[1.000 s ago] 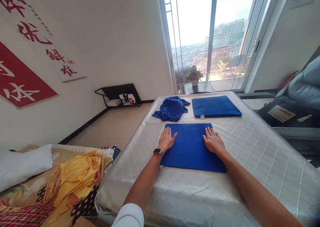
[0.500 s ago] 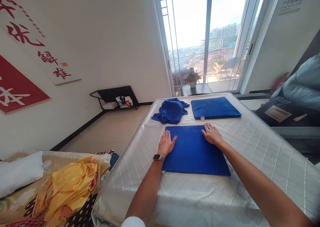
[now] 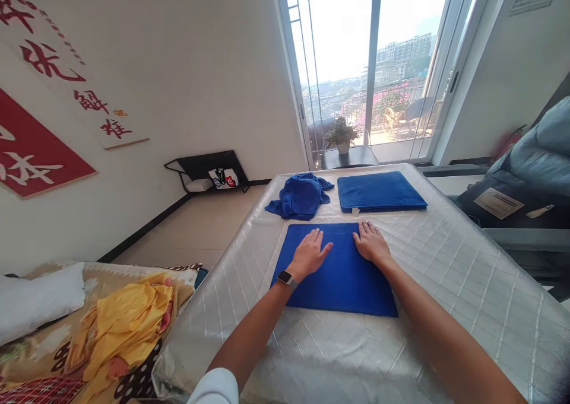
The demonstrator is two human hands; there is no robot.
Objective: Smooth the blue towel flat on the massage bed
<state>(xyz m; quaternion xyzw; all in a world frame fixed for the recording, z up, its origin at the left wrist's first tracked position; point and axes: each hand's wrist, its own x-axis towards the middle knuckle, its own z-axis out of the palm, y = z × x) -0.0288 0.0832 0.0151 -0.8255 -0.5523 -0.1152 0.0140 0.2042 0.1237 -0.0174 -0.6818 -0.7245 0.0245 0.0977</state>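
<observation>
A flat blue cloth (image 3: 338,279), folded or laid out as a rectangle, lies on the silver quilted mattress (image 3: 249,309). My left hand (image 3: 312,253) is over the cloth's left half, fingers stretched out and holding nothing; a watch is on that wrist. On the cloth's far right corner my right hand (image 3: 371,242) lies flat, its fingers extended. Behind it sits a neat folded blue cloth stack (image 3: 383,190) with a small white tag at its near edge. Left of that stack is a crumpled blue cloth (image 3: 300,196).
On the left, a lower bed holds a yellow cloth (image 3: 129,315) and a white pillow (image 3: 42,300). A chair with a potted plant (image 3: 342,134) stands beyond the mattress by the glass door. Dark bags (image 3: 494,196) are at the right.
My left hand has moved from the cloth's left edge inward to the right. The cloth and my right hand appear slightly further left as the view shifts.
</observation>
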